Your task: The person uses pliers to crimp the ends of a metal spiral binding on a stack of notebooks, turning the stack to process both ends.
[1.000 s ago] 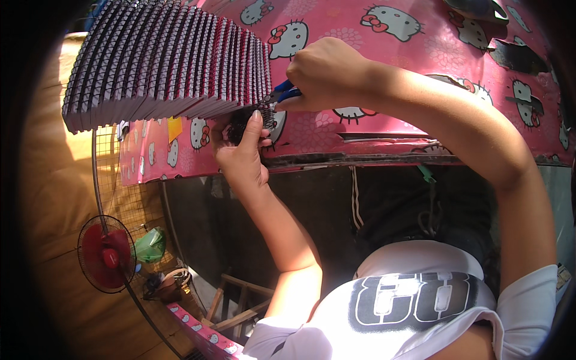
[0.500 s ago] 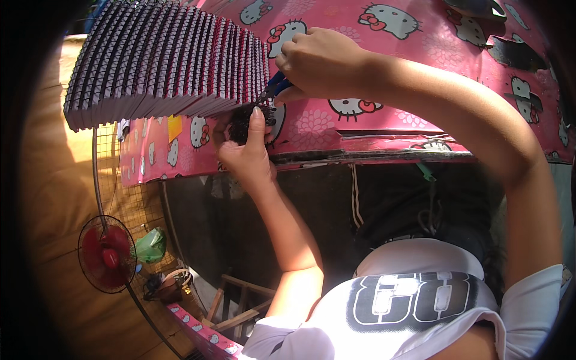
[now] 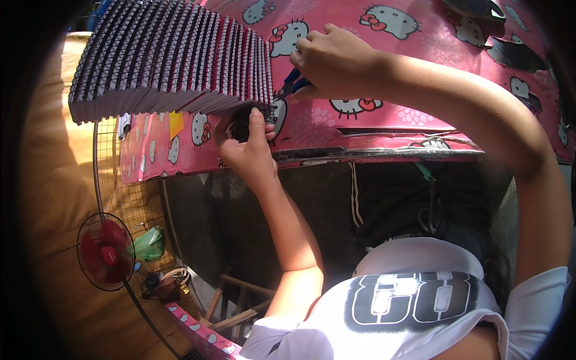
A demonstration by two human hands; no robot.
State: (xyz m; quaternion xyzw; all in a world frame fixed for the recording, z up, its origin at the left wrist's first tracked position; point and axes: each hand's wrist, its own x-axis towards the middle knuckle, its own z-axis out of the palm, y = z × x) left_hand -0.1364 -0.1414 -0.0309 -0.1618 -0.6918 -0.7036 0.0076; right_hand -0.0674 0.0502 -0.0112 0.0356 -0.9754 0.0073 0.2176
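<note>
A long row of spiral-bound notebooks (image 3: 162, 57) lies at the upper left, with black and red coils turned up and white page edges toward me. At the row's near right end, my left hand (image 3: 251, 141) is closed on a dark-covered spiral notebook (image 3: 241, 125), the thumb pressed on top beside the coil end. Part of that notebook is hidden by the fingers. My right hand (image 3: 330, 60) is closed around blue-handled pliers (image 3: 291, 81). Their dark jaws point down and left, close to the coil ends but slightly apart from them.
The table has a pink cover (image 3: 318, 129) printed with cartoon cats and flowers, torn along its near edge. Dark objects (image 3: 516, 54) sit at the far right. A red fan (image 3: 107, 252), a green plastic bag (image 3: 150, 243) and a wooden frame (image 3: 240, 306) are at the lower left.
My right hand has drawn the pliers right, away from the coil ends. The left hand stays on the notebook, and the row has shifted slightly right in view.
</note>
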